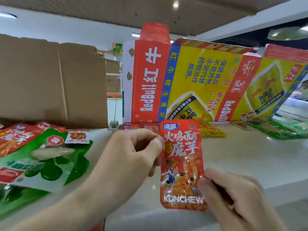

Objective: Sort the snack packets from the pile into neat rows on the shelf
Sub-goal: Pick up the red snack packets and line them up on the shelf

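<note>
Snack packet, red (182, 165): one piece, upright, held in the air just above the shelf (241, 155), printed face toward the camera, presumably so the label can be read before a row is chosen. Left hand (128, 157): grip clamped on the packet's upper left edge, thumb and forefinger pinching. Right hand (233, 195): grip clamped on the lower right corner, thumb on the front; the two opposite holds keep the soft pouch flat and taut. Pile (41, 155): mixed red and green packets, overlapping, at the left of the shelf before a cardboard box (50, 80); unsorted. Back row (141, 126): red packets lying flat at the foot of the Red Bull cartons (191, 80), with a yellow packet (211, 130) just beside and green packets (275, 130) further right, seemingly grouped by colour. Judgement: the held item likely belongs with the red ones behind it; sorting appears only partly done
</note>
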Motion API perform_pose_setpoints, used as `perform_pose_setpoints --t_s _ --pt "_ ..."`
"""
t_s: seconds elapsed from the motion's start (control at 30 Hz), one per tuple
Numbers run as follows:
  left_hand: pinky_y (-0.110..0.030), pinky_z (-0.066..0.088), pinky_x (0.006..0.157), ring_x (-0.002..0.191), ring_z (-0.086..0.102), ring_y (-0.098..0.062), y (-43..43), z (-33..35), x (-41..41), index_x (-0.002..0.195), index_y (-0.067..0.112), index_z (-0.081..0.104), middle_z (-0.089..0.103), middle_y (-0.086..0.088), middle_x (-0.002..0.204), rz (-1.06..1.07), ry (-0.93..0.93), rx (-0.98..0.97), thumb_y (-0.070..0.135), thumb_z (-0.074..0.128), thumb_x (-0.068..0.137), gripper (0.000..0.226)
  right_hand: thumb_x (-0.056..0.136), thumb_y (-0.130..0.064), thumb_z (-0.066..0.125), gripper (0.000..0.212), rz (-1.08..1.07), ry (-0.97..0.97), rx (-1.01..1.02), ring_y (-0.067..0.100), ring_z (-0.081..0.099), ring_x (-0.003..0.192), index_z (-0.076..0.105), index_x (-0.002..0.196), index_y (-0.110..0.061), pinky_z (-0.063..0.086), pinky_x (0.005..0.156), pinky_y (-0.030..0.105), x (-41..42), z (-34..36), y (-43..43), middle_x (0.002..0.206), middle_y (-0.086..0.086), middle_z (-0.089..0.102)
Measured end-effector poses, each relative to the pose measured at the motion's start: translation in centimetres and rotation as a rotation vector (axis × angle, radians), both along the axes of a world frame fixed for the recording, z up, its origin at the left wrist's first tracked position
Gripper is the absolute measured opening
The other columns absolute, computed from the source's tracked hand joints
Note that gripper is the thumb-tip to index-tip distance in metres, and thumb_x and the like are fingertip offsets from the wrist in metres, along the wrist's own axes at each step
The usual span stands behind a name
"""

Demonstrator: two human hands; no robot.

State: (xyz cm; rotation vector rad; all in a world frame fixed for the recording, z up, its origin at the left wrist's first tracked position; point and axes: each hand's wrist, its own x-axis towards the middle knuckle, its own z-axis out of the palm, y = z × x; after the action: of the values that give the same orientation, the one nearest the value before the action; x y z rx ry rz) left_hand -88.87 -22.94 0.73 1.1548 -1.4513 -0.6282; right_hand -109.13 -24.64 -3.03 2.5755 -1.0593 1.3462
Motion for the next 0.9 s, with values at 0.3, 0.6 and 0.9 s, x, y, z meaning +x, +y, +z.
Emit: perform_pose_setpoints --t_s 0.3,0.6,0.9 --pt "-0.022 0.042 0.049 0.046 0.049 -0.010 -7.8 4.0 -1.8 0.067 0.005 0.066 0.059 -0.005 0.055 0.203 -0.026 -0.051 0.019 0.062 0.095 0.032 0.089 -0.029 0.049 0.041 0.076 0.101 0.088 0.017 0.031 0.047 0.034 0.054 -0.015 0.027 0.047 0.034 -0.8 5.5 -9.7 0.046 -0.001 0.032" --pt "-0.015 0.033 0.049 0.053 0.042 -0.015 -16.9 5.3 -2.4 0.064 0.000 0.056 0.052 -0.006 0.057 0.550 -0.420 -0.226 0.013 0.054 0.098 0.036 0.089 -0.017 0.054 0.038 -0.012 0.251 0.237 0.024 0.043 0.054 0.042 0.054 -0.008 0.031 0.049 0.032 0.1 10.3 -19.2 0.050 0.002 0.045" --pt "-0.033 0.047 0.068 0.081 0.059 -0.033 -19.8 -1.0 -2.4 0.076 0.016 0.061 0.064 -0.010 0.089 0.494 -0.887 0.133 0.025 0.048 0.095 0.025 0.088 -0.030 0.049 0.030 -0.105 0.465 0.217 0.032 0.050 0.076 0.045 0.065 -0.011 0.038 0.065 0.033 0.7 3.6 -20.3 0.071 0.007 0.046"
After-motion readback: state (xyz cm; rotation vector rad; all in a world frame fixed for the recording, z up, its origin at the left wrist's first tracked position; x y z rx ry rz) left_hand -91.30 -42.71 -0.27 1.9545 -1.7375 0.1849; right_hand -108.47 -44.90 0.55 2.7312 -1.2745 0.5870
